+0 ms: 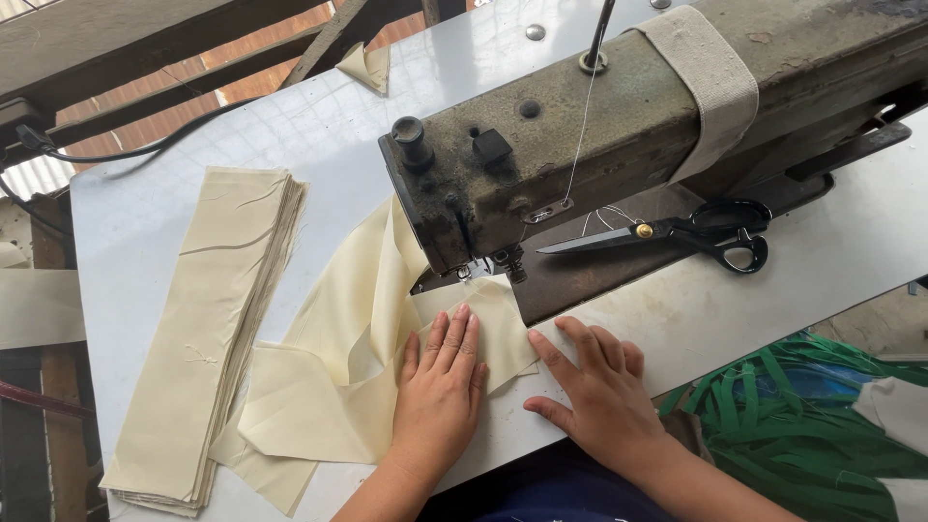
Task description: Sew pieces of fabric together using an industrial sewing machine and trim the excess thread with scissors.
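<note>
Left hand [440, 387] flat, fingers spread, pressing cream fabric strip [362, 319] near bench [145, 232] front edge; right hand [599, 387] flat, gripping nothing, beside sewing machine [580, 126].

We see a neat stack of long cream fabric strips [208, 338] lying on the white sewing table [145, 222], well to the left. Black-handled scissors [677, 235] rest on the bed of the machine, blades pointing left. A small folded scrap of cream cloth [367, 66] sits near the table's far edge. A black cable [116, 153] trails off the back left corner. A heap of green fabric strips [793, 425] lies below the table's right side.
</note>
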